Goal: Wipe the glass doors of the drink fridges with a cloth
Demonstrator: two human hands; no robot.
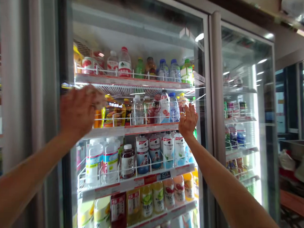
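Left hand: my left hand (77,111) is raised before the left edge of the door, blurred; a pale patch shows at the fingertips, and I cannot tell whether the fingers are closed on something.
Right hand: my right hand (188,121) is up near the right edge of the door, fingers extended, slightly apart, gripping nothing; contact with the pane cannot be told.
Glass door: tall, clear, reflective glass door (139,23) in a grey metal frame, directly ahead, between my hands and the lit shelves.
Top shelf: white wire-fronted upper shelf (133,82); a clear red-capped bottle (124,63) left of its middle, a green-capped bottle (187,73) near its right end.
Second shelf: white shelf with an orange-trimmed front edge (135,129), level with my right hand; a tall white-and-red dark-capped bottle (164,108) toward its right end.
Third shelf: white wire-railed shelf (102,192); clear white-capped bottles with blue-and-yellow labels (94,162) at its left end, a dark white-capped bottle (128,163) to their right; small dark digital price display (165,175) on its front edge.
Fourth shelf: yellow bottles with green-fruit labels (146,200) around its middle.
Far right: second glass-fronted drinks cooler (239,54), beyond the door's right edge.
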